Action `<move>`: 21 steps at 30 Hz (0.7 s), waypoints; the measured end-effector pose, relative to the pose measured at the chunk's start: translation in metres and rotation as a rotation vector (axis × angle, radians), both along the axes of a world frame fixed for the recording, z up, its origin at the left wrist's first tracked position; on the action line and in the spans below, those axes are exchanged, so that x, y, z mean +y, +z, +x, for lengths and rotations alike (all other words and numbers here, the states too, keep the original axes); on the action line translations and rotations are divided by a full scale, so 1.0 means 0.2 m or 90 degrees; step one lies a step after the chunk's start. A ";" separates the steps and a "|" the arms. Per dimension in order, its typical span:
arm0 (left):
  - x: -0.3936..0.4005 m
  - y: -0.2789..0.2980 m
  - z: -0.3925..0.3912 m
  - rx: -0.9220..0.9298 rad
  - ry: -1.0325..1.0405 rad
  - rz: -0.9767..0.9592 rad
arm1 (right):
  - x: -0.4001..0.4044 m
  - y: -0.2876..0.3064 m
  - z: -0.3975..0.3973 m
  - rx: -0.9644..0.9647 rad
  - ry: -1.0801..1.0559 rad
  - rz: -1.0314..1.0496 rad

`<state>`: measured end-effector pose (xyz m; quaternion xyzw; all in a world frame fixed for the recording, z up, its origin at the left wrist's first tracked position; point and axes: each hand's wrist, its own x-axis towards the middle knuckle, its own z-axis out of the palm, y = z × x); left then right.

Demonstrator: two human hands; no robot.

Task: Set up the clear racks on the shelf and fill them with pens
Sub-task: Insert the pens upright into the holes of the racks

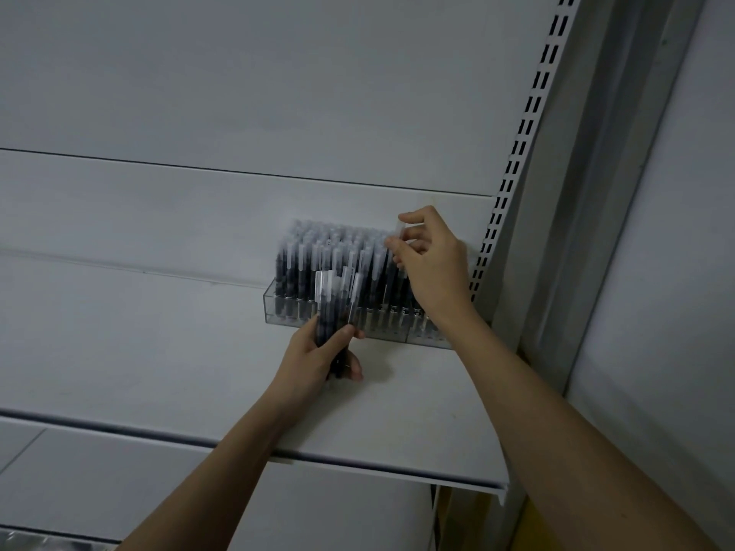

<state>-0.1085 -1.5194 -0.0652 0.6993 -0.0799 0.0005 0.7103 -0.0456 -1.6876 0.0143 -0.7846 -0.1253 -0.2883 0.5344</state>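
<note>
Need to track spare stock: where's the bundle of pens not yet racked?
In the left hand, held upright just before the clear rack, centre of the head view.

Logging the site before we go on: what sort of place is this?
Probably a shop or stockroom aisle: a white metal shelf on a slotted upright, with a clear rack packed with pens, display-style.

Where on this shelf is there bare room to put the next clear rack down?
The white shelf board is bare left of the clear plastic rack of dark pens, and along its front edge. Crowded: the right end, where the rack meets the slotted upright, with the right hand gripping a pen and the left hand holding a pen bundle.
</note>
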 end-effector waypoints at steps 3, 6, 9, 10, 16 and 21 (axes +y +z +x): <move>0.00 -0.01 0.00 0.005 0.006 -0.014 | 0.00 0.00 0.00 0.001 0.007 -0.003; 0.00 0.00 0.00 0.009 0.005 -0.017 | -0.01 0.01 -0.01 0.005 0.016 0.000; 0.00 -0.01 0.00 0.010 0.009 -0.011 | -0.01 0.01 -0.01 0.010 0.024 0.004; 0.00 -0.01 0.00 0.009 0.007 -0.011 | -0.01 0.01 -0.01 0.011 0.028 0.004; -0.01 0.00 -0.01 0.005 -0.002 -0.035 | -0.03 -0.04 -0.02 0.057 0.064 -0.022; -0.01 0.00 -0.01 0.012 -0.010 -0.052 | -0.02 -0.12 -0.01 0.111 0.039 -0.071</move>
